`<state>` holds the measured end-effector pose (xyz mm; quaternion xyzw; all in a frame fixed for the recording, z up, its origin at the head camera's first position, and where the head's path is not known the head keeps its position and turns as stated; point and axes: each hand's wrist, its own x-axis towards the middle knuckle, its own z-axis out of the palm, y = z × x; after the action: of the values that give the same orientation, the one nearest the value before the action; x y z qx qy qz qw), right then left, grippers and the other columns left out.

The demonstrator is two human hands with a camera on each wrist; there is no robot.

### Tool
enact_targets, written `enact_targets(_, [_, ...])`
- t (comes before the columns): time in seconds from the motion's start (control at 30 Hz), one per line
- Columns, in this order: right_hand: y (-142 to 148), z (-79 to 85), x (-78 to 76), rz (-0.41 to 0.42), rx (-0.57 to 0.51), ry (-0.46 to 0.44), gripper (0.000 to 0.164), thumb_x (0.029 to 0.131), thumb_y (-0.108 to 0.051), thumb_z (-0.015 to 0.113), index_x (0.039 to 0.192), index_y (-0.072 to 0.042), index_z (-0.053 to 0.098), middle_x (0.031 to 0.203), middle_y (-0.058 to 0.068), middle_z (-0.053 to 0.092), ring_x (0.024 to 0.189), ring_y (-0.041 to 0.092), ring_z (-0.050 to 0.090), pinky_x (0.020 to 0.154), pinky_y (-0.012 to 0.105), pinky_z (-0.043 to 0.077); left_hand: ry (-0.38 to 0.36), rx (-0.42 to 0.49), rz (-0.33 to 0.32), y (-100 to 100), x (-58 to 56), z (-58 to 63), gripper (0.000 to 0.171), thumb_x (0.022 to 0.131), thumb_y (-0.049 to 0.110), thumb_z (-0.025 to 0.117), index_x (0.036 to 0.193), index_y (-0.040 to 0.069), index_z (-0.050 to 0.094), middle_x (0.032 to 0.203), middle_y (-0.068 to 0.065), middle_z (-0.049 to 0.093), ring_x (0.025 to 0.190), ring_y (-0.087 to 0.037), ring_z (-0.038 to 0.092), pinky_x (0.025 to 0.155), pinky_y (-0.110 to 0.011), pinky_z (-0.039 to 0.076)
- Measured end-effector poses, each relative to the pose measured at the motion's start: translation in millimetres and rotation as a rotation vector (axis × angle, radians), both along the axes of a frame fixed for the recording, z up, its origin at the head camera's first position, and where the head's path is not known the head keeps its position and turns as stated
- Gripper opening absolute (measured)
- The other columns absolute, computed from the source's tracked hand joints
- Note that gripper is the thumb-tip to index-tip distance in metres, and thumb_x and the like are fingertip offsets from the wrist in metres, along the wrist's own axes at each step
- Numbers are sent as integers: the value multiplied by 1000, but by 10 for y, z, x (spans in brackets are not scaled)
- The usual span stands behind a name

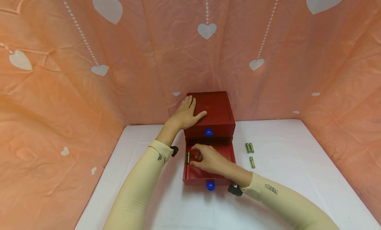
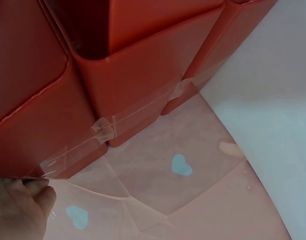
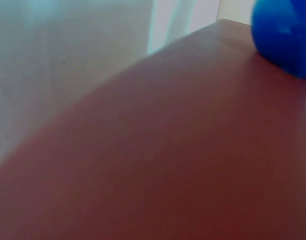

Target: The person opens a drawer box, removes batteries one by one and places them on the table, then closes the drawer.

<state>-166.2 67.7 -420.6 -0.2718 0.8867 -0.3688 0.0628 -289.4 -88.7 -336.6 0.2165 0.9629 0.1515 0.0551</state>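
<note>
A red two-drawer box (image 1: 212, 107) stands by the back cloth, with its lower drawer (image 1: 196, 181) pulled out. My left hand (image 1: 186, 115) rests on the left part of the box top, fingers straight and thumb spread. In the left wrist view, the fingers of that hand show at the edge of the red box (image 2: 148, 75). Inside the lower drawer is my right hand (image 1: 209, 160), its thumb and forefinger parted close beside a green battery (image 1: 188, 158) along the drawer's left wall. A blue knob (image 3: 285, 37) and a blurred red surface fill much of the right wrist view.
Three more green batteries lie on the white table to the right of the box: a pair (image 1: 249, 148) side by side and a single battery (image 1: 252, 162) nearer me. Another blue knob (image 1: 208, 133) marks the closed upper drawer. Pink cloth (image 1: 166, 58) with hearts encloses the back and sides.
</note>
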Motion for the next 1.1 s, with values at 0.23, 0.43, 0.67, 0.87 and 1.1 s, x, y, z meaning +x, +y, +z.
enact_targets(0.23, [3,-65,-50,4,-43,-6,42,91,-16,88,126,-1,69,91,0,69,81,11,64,73,23,58,8,-10,0,5,-11,-5,97,109,71,35,172,2,7,180,-17,-3,167,-27,-8,135,-43,1])
enact_targets(0.43, [-18,-110,-83,2,-74,-12,40,92,-15,88,124,-1,70,88,-2,69,78,8,63,72,21,57,10,-12,1,8,-22,-11,97,109,71,34,172,2,7,180,-16,-3,167,-27,-8,135,-43,1])
enact_targets(0.67, [-35,-87,-59,-12,-62,-26,42,92,-15,87,127,-1,69,88,-4,67,78,9,62,72,21,57,-3,-3,5,3,-22,-15,98,109,71,35,172,3,6,180,-16,-4,167,-26,-10,135,-41,-2])
enact_targets(0.87, [-56,-29,-20,-22,-66,-49,42,94,-18,86,129,-2,69,88,-4,68,79,10,63,73,22,57,-4,-11,13,-1,-12,-10,97,109,71,34,172,4,5,180,-14,-5,167,-26,-10,135,-41,-2])
enact_targets(1.1, [-98,-8,10,-34,-67,-50,41,94,-17,85,129,-3,68,87,-5,68,78,9,63,72,24,58,-3,-6,5,12,-16,-17,97,109,71,35,172,4,5,180,-15,-5,167,-26,-10,135,-39,-3])
